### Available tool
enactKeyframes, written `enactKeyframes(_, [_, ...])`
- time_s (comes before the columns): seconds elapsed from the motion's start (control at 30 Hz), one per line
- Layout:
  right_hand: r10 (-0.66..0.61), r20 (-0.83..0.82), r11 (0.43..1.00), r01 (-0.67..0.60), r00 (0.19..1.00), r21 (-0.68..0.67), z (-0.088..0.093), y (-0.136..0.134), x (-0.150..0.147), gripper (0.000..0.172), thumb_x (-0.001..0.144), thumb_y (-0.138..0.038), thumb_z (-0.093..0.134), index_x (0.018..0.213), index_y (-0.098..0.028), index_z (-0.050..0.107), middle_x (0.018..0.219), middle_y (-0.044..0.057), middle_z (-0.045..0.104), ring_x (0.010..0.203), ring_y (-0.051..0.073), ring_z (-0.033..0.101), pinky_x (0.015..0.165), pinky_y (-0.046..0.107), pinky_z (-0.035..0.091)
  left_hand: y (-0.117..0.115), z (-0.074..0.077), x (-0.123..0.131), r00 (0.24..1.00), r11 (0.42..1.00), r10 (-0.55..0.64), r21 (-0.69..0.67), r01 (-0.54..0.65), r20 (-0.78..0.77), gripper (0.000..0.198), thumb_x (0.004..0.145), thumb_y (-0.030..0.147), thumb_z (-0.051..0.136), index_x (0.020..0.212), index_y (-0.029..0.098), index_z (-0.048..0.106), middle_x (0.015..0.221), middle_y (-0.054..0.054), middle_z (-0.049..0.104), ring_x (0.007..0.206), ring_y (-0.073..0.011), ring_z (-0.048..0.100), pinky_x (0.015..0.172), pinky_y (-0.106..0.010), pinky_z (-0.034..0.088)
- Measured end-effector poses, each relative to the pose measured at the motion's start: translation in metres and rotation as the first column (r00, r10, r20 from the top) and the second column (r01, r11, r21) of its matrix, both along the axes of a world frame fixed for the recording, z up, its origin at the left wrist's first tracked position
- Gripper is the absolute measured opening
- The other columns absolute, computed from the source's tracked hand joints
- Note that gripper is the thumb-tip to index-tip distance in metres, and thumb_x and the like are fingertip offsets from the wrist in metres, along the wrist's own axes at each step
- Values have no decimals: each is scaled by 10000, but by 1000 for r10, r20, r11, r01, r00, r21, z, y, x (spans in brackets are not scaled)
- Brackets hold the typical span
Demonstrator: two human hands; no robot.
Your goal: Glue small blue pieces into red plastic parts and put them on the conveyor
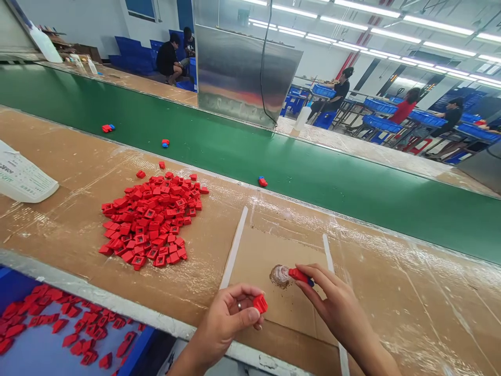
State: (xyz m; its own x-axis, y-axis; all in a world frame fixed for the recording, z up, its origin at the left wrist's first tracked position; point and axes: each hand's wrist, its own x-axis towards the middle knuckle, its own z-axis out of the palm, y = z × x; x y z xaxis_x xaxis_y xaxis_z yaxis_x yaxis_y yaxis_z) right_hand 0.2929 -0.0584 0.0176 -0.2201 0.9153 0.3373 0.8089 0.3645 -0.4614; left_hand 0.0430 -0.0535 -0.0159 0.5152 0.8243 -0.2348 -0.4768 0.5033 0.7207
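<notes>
Pointing left, roughly level, red part (299,275) in right hand (332,305)

**Factory assembly floor**

This is a factory production floor laid out along a long green conveyor belt (274,167). On the near side of the belt runs a cardboard-covered desk (70,172) holding a heap of small red plastic parts (151,219), with a blue bin (136,347) of more parts farther from the belt. Beyond the belt, at least 3 workers (340,89) sit at further desks (348,102) lined with blue crates (381,124), and 2 more workers (168,57) sit on its far left, under fluorescent ceiling lights (395,26).
</notes>
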Motion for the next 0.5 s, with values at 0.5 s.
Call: enactKeyframes(0.5, [-87,-255,996,82,963,-31,22,-26,-32,161,989,-344,577,1130,-278,616,962,51,676,828,235,661,717,315,556,-4,1,2,996,998,-56,37,59,-67,307,755,236,824,1035,164,724,888,-52,737,815,-150,657,770,-240,481])
